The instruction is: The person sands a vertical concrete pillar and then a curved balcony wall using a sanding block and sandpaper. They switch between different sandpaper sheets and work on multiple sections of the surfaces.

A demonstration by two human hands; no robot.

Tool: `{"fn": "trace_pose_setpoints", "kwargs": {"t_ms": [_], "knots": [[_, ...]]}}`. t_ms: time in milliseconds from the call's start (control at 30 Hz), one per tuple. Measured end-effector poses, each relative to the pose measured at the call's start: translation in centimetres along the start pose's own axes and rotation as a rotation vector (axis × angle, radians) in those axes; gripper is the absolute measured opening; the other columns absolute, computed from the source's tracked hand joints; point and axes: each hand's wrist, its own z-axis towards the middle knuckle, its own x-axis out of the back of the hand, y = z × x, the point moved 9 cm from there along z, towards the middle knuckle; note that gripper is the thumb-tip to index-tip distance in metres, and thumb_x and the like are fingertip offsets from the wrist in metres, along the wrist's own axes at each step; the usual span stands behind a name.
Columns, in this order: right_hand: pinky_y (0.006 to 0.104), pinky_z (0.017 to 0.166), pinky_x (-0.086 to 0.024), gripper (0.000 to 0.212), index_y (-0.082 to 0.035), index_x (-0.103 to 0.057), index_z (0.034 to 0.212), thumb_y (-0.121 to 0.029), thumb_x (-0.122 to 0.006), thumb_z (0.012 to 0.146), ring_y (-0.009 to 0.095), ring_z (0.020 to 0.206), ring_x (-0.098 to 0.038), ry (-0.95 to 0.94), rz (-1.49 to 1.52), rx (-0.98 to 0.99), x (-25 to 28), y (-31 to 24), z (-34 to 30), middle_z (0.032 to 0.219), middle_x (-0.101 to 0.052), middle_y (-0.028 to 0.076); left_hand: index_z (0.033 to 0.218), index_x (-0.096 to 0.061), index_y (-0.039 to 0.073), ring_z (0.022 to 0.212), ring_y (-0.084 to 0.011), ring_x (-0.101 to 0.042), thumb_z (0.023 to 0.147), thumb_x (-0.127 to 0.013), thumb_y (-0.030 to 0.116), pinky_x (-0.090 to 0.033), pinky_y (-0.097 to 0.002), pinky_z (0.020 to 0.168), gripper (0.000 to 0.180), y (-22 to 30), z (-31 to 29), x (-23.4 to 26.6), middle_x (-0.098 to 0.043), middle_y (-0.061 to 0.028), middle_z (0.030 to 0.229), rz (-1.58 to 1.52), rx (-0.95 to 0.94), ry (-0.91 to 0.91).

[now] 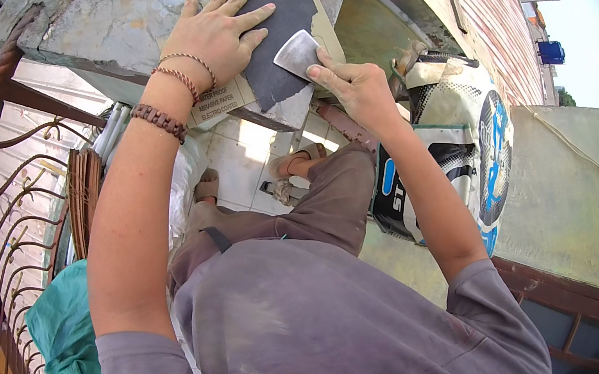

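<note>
The left hand point(217, 34) lies flat, its fingers spread out and gripping nothing, on the dark sandpaper point(280, 12). The right hand point(358, 90) pinches a metal scraper blade point(297, 53) between thumb and fingers. The blade sits over the sandpaper, just right of the left thumb. A tan sheet point(225, 98) peeks out under the left wrist. The sandpaper's edges already look ragged, so the job seems partway; I can't tell how much is left. Both arms reach forward, elbows bent.

Sandpaper point(283, 19) (torn) on grey slab point(109, 21)
</note>
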Motion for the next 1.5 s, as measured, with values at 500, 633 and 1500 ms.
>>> {"fn": "trace_pose_setpoints", "kwargs": {"t_ms": [500, 633, 1500], "knots": [[0.0381, 0.065, -0.052, 0.046, -0.017, -0.074, 0.12, -0.052, -0.066, 0.09, 0.028, 0.066, -0.068, 0.08, -0.191, 0.162, 0.0, -1.0, -2.0, 0.066, -0.066, 0.013, 0.147, -0.048, 0.034, 0.15, -0.02, -0.026, 0.103, -0.042, 0.041, -0.011, -0.0494, 0.124, 0.045, 0.1, -0.1, 0.1, -0.034, -0.0015, 0.161, 0.022, 0.0, -0.01], [0.0348, 0.064, -0.05, 0.043, -0.016, -0.073, 0.119, -0.048, -0.067, 0.091, 0.024, 0.062, -0.064, 0.049, -0.206, 0.256, -0.5, -1.0, -3.5, 0.07, -0.066, 0.015, 0.148, -0.048, 0.034, 0.15, -0.0203, -0.026, 0.104, -0.041, 0.041, -0.011, -0.0495, 0.124, 0.045, 0.0, 0.2, 0.2, -0.034, -0.0014, 0.161, 0.013, 0.0, -0.02], [0.0428, 0.063, -0.05, 0.05, -0.012, -0.067, 0.129, -0.049, -0.058, 0.096, 0.031, 0.066, -0.066, 0.167, -0.354, 0.113, -1.0, -0.7, -6.9, 0.068, -0.065, 0.015, 0.148, -0.047, 0.034, 0.149, -0.0215, -0.028, 0.103, -0.042, 0.044, -0.014, -0.0501, 0.124, 0.047, 0.1, 0.1, 0.2, -0.034, -0.0019, 0.161, 0.074, 0.005, 0.011]]}}
